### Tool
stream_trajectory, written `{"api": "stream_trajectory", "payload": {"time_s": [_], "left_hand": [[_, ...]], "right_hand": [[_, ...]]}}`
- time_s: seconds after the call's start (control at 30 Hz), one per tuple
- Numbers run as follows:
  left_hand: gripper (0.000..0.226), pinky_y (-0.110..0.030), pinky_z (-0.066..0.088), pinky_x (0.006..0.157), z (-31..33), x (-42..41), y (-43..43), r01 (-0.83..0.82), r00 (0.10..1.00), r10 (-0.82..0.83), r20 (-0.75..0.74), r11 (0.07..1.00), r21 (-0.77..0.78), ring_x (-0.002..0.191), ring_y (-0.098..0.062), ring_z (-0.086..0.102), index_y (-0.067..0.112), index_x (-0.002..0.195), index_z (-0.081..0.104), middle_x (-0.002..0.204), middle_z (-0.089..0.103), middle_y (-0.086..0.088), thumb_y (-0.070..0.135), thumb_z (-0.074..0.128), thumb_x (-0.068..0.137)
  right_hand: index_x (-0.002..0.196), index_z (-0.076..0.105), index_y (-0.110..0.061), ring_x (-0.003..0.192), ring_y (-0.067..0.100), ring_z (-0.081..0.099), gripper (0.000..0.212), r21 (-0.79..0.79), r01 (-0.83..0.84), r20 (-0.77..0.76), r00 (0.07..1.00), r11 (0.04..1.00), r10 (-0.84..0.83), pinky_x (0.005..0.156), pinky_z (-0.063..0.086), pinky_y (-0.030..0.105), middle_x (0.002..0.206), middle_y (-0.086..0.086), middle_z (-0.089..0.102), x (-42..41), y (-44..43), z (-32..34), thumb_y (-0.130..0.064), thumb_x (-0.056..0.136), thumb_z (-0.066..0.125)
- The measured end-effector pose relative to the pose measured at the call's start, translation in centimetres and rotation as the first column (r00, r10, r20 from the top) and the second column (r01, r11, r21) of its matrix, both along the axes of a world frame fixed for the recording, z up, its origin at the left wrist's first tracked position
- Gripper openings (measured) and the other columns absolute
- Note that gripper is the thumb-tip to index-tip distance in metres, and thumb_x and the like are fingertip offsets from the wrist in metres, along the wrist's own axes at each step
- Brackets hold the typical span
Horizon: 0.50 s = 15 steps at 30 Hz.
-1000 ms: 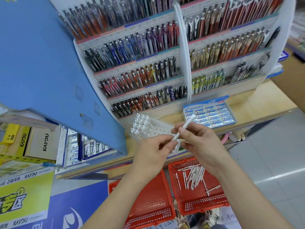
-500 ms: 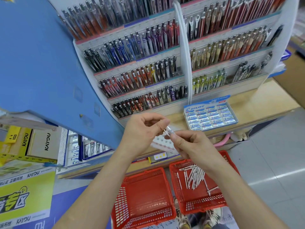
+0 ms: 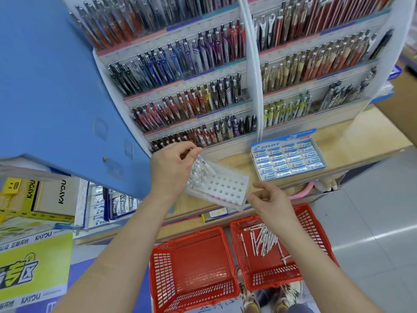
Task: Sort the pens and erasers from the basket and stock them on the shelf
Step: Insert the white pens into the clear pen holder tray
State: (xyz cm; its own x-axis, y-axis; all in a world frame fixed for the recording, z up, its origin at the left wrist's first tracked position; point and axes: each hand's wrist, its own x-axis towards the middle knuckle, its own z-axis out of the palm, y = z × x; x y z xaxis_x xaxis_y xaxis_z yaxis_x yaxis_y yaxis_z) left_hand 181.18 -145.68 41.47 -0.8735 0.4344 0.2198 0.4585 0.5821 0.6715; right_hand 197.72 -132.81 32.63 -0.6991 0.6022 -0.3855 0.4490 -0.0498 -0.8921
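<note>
My left hand (image 3: 172, 169) pinches a white pen (image 3: 204, 164) and holds its tip over the far left holes of a clear pen holder (image 3: 222, 187) with rows of round holes, standing on the wooden shelf (image 3: 352, 143). Several white pens stand in its left holes. My right hand (image 3: 269, 201) hovers at the holder's near right corner, fingers loosely curled, holding nothing that I can see. Below, the right red basket (image 3: 316, 224) holds several loose white pens (image 3: 264, 241). A Pilot eraser box (image 3: 287, 158) lies on the shelf.
An empty red basket (image 3: 191, 269) sits left of the pen basket on the floor. A tiered pen display (image 3: 203, 86) rises behind the shelf. A blue panel (image 3: 56, 86) stands at left, with Kayou boxes (image 3: 54, 195) and more eraser boxes (image 3: 112, 204) beneath it.
My left hand took the white pen from my right hand and carried it up to the holder's far left holes. My right hand let go and dropped toward the holder's near corner.
</note>
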Motion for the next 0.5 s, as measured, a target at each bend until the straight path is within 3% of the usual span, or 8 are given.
{"api": "stream_trajectory", "payload": {"time_s": [0.27,0.5], "left_hand": [[0.010,-0.022,0.044,0.060,-2.4,-0.7,0.9,0.073,0.996,-0.079,-0.042,0.990,-0.122,0.061,-0.001,0.051,0.020,0.084,0.074,0.067,0.060,0.013,0.029,0.068,0.084],[0.011,-0.039,0.050,0.072,-3.1,-0.7,1.2,0.110,0.993,-0.115,-0.013,0.970,-0.217,0.075,-0.018,0.059,0.019,0.087,0.076,0.078,0.069,0.001,0.028,0.071,0.082]], "right_hand": [[0.119,0.061,-0.010,0.087,0.016,0.062,0.038,0.194,-0.087,0.092,0.993,0.977,0.071,0.078,0.044,0.029,0.088,-0.002,0.069,-0.6,-0.9,-0.3,-0.025,0.085,0.069],[0.119,0.063,-0.006,0.090,0.014,0.062,0.038,0.195,-0.067,0.099,0.994,0.978,0.048,0.082,0.044,0.028,0.087,-0.003,0.068,-0.8,-0.9,-0.2,-0.023,0.086,0.069]]}}
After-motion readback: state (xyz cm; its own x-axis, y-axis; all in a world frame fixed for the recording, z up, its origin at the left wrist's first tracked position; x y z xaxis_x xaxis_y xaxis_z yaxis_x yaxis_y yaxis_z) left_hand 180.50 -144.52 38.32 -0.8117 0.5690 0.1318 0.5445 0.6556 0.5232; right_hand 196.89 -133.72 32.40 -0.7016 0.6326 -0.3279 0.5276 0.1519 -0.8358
